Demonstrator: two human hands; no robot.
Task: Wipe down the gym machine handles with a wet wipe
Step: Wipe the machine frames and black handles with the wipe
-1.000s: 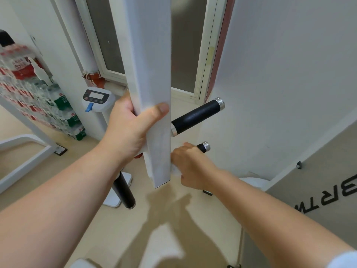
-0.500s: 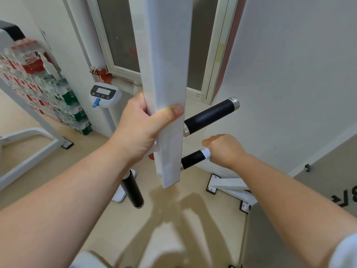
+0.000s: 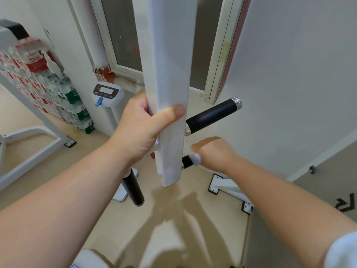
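Note:
A white machine arm [image 3: 171, 89] hangs down the middle of the view. My left hand [image 3: 143, 128] grips it, thumb across its front face. Black handles stick out from it: an upper right handle [image 3: 212, 115] with a silver cap, a lower right handle [image 3: 187, 161], and a lower left handle [image 3: 134, 188]. My right hand [image 3: 214, 151] is wrapped round the lower right handle with a white wet wipe [image 3: 195, 159] under the fingers. Only a short black stub of that handle shows beside the arm.
A white digital scale [image 3: 107, 93] stands behind on the left, beside stacked packs of bottled water [image 3: 58, 93]. A white machine frame [image 3: 29, 146] lies on the floor at left and a white base bracket [image 3: 229, 188] at right. A wall and window are close ahead.
My right hand with the wipe slid out along the lower right handle and has now come back in toward the white arm. The left hand keeps its grip.

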